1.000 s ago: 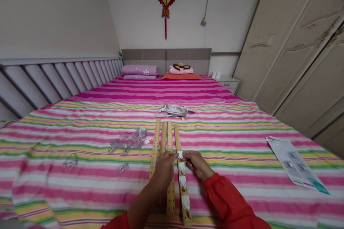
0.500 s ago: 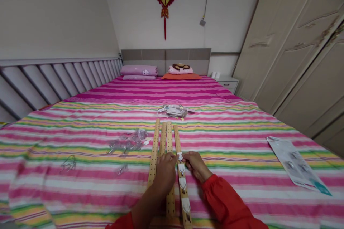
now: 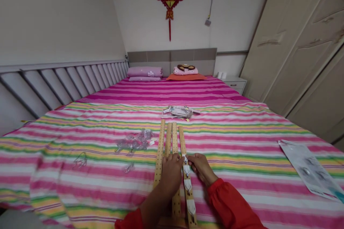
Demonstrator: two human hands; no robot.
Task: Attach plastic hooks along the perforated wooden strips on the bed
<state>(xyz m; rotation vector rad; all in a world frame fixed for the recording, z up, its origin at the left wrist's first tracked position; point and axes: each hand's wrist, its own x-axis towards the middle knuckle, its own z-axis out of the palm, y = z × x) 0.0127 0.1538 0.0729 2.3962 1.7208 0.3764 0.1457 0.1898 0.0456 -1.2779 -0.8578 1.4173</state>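
Observation:
Several perforated wooden strips lie lengthwise on the bed; the rightmost wooden strip (image 3: 182, 143) carries a row of white hooks, among them a lower white hook (image 3: 191, 206) with a metal loop. At the farthest white hook (image 3: 185, 159) both hands meet. My right hand (image 3: 202, 167) pinches it from the right with thumb and forefinger. From the left, my left hand (image 3: 172, 171) reaches over the middle strips, its fingers curled and its thumb against the same hook. The fingers partly cover this hook and the strips beneath.
Clear plastic hooks (image 3: 135, 140) lie in a pile to the left, near a small wire bundle (image 3: 80, 160). A plastic packet (image 3: 177, 111) is beyond the strips. On the right lies a blister pack (image 3: 309, 168). A slatted rail (image 3: 77, 78) borders the bed's left side.
The whole view has shifted, so the scene sits slightly farther right. Both hands stay at the same white hook, with only slight finger movement.

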